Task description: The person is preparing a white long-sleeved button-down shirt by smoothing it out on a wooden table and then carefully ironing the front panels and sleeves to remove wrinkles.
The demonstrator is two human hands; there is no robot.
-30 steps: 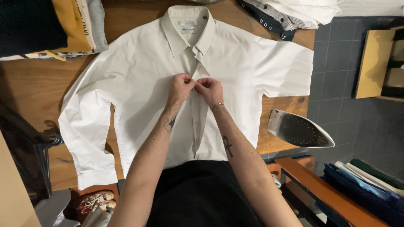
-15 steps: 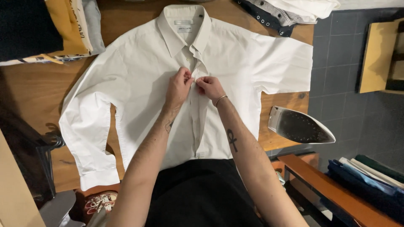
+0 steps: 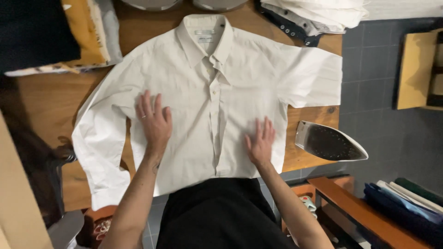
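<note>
The left hand (image 3: 153,121) lies flat and open, fingers spread, palm down on the white shirt (image 3: 203,101), left of centre in the frame, just left of the button placket. A ring shows on one finger. The right hand (image 3: 260,142) is likewise open and flat, fingers pointing up the frame, pressed on the shirt's other front panel, a little lower and to the right of centre, near the hem. Neither hand grips anything; both simply rest on the cloth, one on each side of the placket.

The shirt is spread face up across the wooden table (image 3: 50,101), filling the middle of the frame. Its collar sits at the top centre, the front is buttoned, one long sleeve runs down toward the lower left, and the other sleeve is folded across at the upper right, its end reaching the table's right edge.

An iron (image 3: 328,143) stands on its heel at the right edge of the table, right of centre, its dark soleplate facing the camera, near the right hand but apart from it. A stack of folded clothes (image 3: 60,37) occupies the upper left, and another pile of pale garments (image 3: 314,14) lies at the top right. Folded blue and green fabrics (image 3: 406,203) sit on a low shelf at the lower right.
</note>
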